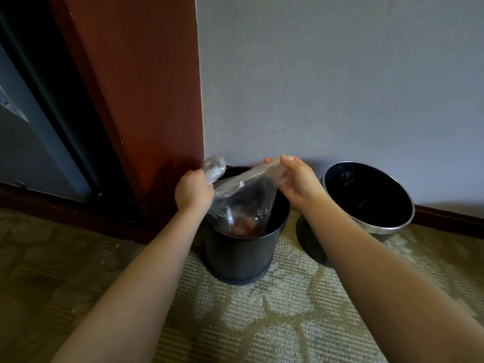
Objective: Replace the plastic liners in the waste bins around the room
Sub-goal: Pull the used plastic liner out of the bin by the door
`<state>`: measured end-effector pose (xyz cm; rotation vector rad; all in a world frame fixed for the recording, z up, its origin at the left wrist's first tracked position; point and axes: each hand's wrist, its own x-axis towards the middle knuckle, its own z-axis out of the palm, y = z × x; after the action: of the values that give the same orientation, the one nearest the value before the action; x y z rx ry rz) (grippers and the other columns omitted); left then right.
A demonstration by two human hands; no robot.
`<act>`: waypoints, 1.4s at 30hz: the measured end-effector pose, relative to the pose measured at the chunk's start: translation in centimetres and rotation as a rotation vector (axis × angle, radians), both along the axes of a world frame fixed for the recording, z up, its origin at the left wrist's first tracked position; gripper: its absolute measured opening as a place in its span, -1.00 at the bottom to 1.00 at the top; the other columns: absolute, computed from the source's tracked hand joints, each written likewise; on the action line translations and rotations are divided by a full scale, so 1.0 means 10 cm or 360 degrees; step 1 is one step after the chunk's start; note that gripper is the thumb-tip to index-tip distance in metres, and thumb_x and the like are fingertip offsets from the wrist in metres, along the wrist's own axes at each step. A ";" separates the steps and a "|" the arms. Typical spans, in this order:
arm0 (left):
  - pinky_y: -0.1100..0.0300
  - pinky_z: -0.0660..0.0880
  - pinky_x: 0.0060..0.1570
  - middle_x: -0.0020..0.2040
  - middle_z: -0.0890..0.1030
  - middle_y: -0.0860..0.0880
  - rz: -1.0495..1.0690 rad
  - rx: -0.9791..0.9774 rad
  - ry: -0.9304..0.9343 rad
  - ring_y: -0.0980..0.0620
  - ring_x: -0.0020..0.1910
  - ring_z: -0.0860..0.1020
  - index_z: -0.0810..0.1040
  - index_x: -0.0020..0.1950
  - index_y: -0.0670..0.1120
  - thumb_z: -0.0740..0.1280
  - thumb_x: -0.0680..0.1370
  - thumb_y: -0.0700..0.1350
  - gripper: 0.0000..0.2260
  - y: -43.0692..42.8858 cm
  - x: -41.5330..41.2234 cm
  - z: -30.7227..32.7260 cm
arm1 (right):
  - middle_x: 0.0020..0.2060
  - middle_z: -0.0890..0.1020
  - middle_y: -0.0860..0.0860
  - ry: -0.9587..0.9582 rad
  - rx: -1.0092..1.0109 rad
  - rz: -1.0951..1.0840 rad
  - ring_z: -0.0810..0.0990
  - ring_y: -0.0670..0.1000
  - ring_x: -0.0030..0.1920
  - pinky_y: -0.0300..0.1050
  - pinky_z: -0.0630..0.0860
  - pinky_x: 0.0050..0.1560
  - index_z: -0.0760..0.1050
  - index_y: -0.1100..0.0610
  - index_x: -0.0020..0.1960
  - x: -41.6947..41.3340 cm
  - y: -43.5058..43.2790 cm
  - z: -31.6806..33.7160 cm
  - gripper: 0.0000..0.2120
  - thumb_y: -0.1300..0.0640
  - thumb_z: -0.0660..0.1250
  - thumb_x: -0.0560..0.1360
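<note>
Liner: clear, crinkled film, drawn up over black bin at frame centre, lower end inside the bin with reddish waste. Bunched top gripped in left hand, fingers curled round it; opposite edge pinched by right hand. Silver-rimmed second bin at right, on carpet.

Open carpet before the black bin; wall and brown post close behind, second bin beside.
</note>
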<state>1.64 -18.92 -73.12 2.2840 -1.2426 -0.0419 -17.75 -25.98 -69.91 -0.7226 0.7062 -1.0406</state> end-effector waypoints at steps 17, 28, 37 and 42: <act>0.09 0.36 -0.22 -0.07 0.58 -0.23 -0.0216 -0.0220 0.0273 -0.23 -0.08 0.53 0.48 -0.03 -0.22 0.23 0.53 -0.23 -0.92 0.04 -0.31 0.16 | -0.18 0.55 0.09 0.1615 -0.0796 0.0264 0.52 0.10 -0.13 -0.05 0.39 -0.08 0.41 0.13 -0.03 0.42 0.17 -0.31 -0.93 0.13 0.24 0.59; 0.01 0.51 -0.14 -0.10 0.59 -0.12 -0.0560 0.0004 0.0179 -0.16 -0.12 0.56 0.37 0.12 -0.10 0.31 0.51 -0.18 -0.78 0.03 -0.33 0.06 | -0.31 0.58 0.04 0.1414 -0.0669 0.0002 0.55 0.04 -0.24 -0.05 0.48 -0.15 0.51 0.13 -0.21 0.38 -0.01 -0.18 -0.86 0.17 0.38 0.51; 0.35 0.44 -0.10 -0.37 0.59 -0.04 -0.0861 -0.0219 0.1364 0.11 -0.27 0.57 0.50 -0.17 -0.11 0.18 0.53 -0.35 -0.81 0.03 -0.53 0.24 | -0.20 0.56 0.08 0.1838 -0.0688 0.0059 0.50 0.07 -0.16 -0.14 0.34 -0.16 0.47 0.16 -0.14 0.22 -0.07 -0.32 -0.87 0.12 0.31 0.55; 0.18 0.43 -0.21 -0.36 0.54 0.00 -0.0627 -0.0225 0.1287 0.10 -0.36 0.49 0.56 -0.31 -0.11 0.15 0.53 -0.32 -0.70 -0.04 -0.41 0.19 | -0.13 0.63 0.17 0.2163 -0.1024 0.0155 0.59 0.19 -0.08 -0.03 0.43 -0.16 0.50 0.16 -0.11 0.08 -0.03 -0.35 -0.73 0.04 0.16 0.64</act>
<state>-2.45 -19.35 -71.27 1.5851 -1.1523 -0.8898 -16.91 -26.32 -73.38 -2.0671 1.4644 -0.5509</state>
